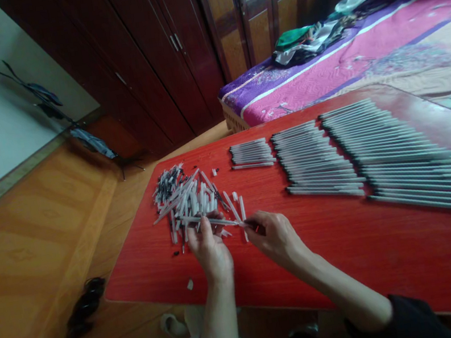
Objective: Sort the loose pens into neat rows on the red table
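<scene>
My left hand (210, 250) pinches a thin white pen barrel (217, 221) that runs across to my right hand (275, 235). My right hand's fingers are closed on a small dark piece (251, 224) at the barrel's right end. Both hands hover over a red table (350, 240), just in front of a loose heap of white pen barrels and black parts (187, 195).
Three neat rows of assembled pens lie on the table: a short row (251, 154), a middle row (317, 160) and a long row (405, 156). A bed with a pink and purple cover (341, 63) stands behind. Dark wooden wardrobes (153, 48) line the wall.
</scene>
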`<state>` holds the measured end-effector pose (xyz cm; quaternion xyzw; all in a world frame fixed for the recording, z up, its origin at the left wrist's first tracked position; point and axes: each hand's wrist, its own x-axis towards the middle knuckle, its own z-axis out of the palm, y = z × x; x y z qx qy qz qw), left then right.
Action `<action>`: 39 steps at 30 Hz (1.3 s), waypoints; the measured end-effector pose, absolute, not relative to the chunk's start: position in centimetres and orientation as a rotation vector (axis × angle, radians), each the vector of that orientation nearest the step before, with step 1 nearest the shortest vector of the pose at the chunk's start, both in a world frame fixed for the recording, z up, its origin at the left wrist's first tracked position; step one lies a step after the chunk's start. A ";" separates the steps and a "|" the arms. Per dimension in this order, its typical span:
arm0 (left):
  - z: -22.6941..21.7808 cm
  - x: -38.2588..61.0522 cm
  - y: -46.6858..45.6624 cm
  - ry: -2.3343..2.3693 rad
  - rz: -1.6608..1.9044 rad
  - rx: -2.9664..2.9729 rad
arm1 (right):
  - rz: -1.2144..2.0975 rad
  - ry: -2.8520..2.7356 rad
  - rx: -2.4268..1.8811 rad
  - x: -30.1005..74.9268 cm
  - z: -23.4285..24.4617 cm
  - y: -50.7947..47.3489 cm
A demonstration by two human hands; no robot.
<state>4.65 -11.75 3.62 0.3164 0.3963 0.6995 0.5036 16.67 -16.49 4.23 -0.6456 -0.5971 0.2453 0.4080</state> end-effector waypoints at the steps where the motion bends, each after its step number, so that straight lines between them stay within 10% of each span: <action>1: 3.6 4.8 -11.8 0.954 1.691 0.765 | 0.612 -1.506 -1.627 16.7 4.1 -16.5; 39: 6.7 6.3 -15.9 0.826 1.594 0.797 | 0.882 -1.176 -1.224 16.5 5.8 -20.4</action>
